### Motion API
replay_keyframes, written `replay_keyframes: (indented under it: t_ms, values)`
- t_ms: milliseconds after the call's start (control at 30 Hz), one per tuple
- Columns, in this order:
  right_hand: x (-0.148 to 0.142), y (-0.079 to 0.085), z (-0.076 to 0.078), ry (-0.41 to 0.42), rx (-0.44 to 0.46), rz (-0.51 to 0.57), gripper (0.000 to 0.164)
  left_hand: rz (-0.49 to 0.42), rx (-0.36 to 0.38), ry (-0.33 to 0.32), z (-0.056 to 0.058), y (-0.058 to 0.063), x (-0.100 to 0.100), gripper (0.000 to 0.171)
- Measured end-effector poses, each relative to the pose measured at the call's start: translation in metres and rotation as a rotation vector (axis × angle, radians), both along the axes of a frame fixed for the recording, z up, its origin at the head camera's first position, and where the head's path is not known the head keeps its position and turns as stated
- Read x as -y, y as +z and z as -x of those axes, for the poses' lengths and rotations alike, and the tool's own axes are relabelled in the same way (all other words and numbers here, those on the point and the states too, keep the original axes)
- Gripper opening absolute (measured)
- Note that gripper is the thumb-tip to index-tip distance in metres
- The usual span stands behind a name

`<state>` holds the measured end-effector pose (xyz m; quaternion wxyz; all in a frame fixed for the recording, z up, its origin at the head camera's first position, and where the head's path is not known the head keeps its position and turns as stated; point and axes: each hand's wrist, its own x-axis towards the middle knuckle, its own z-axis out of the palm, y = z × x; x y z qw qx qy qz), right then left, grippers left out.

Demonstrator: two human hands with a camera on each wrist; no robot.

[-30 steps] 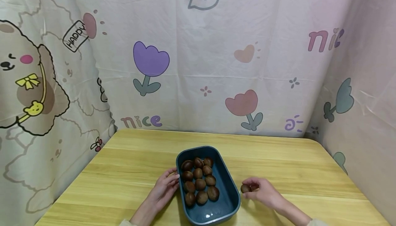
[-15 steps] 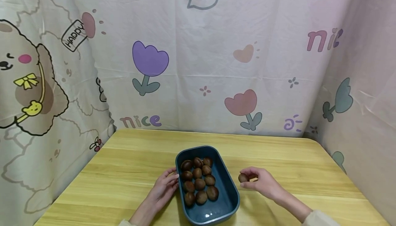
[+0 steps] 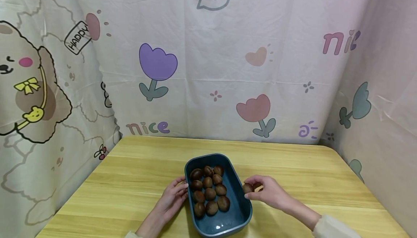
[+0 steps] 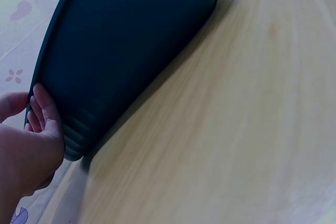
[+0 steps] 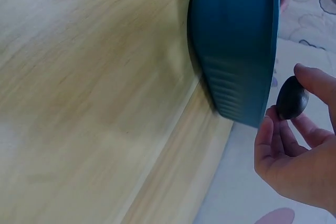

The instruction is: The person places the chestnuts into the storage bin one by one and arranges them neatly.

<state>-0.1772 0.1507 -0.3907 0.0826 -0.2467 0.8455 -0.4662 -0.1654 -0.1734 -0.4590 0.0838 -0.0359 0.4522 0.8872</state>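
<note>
A dark blue plastic box [image 3: 239,214] stands on the table with several brown chestnuts [image 3: 210,194] in rows along its left part. My left hand [image 3: 172,199] holds the box's left side, its thumb at the rim; in the left wrist view the fingers [image 4: 47,106] lie against the outer wall near one end. My right hand [image 3: 268,192] pinches one chestnut [image 3: 248,188] between thumb and fingertips, right at the box's right rim. In the right wrist view that chestnut [image 5: 292,98] shows dark and raised beside the rim.
The light wood table [image 3: 146,162] reaches back to a white printed curtain [image 3: 208,68], which also hangs along both sides. Inside the box, the bare floor [image 3: 224,225] shows at the right and near end.
My right hand has risen a little and moved left with the chestnut, from beside the box to its right rim. My left hand and the box have stayed in place.
</note>
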Motion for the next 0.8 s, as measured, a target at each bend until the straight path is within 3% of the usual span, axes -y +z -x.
replay_keyframes:
  t_ms: [200,467,800]
  values:
    - [0.011,0.006,-0.003,0.041,0.024,0.012,0.036,0.006,-0.033,-0.020,0.000,-0.001,0.001,0.022]
    - [0.027,0.012,-0.009,0.108,0.128,0.053,0.035,0.007,-0.039,-0.021,0.000,-0.001,0.000,0.020]
    - [0.048,0.000,-0.007,0.172,0.117,0.018,0.031,0.015,-0.012,0.006,0.000,-0.002,0.000,0.019]
